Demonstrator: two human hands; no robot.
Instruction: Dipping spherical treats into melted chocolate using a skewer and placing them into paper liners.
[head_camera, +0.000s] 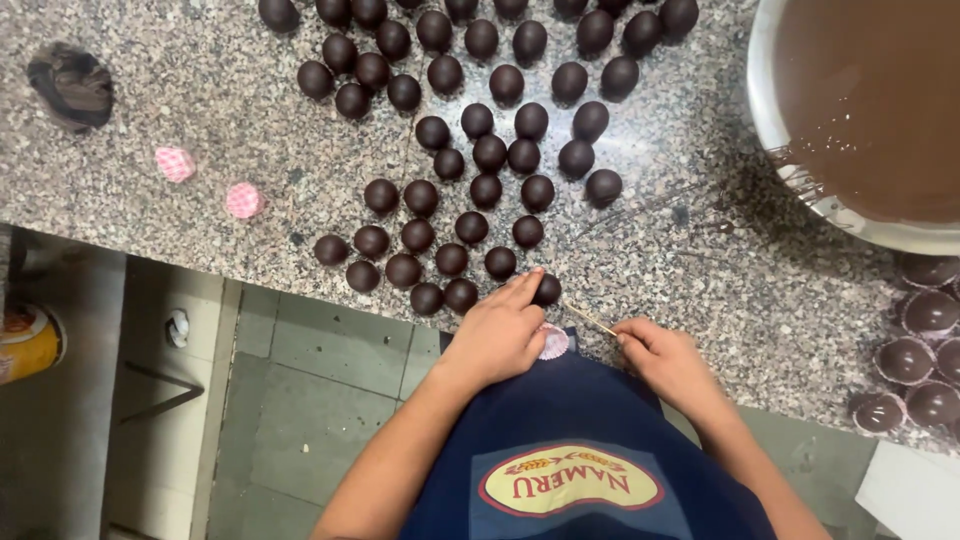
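Several dark chocolate balls (486, 153) stand in loose rows on a speckled granite counter (700, 280). My left hand (500, 333) rests at the counter's near edge, fingers touching one chocolate ball (548, 290), with a pink paper cup (553, 343) under the palm side. My right hand (668, 360) pinches a thin wooden stick (590, 319) that points toward that ball.
A large metal bowl (800, 170) of melted chocolate sits at the right. Chocolates in paper cups (915, 360) lie at the far right edge. Two pink paper cups (210, 183) and a dark crumpled cloth (72, 88) lie at the left. Tiled floor shows below the counter.
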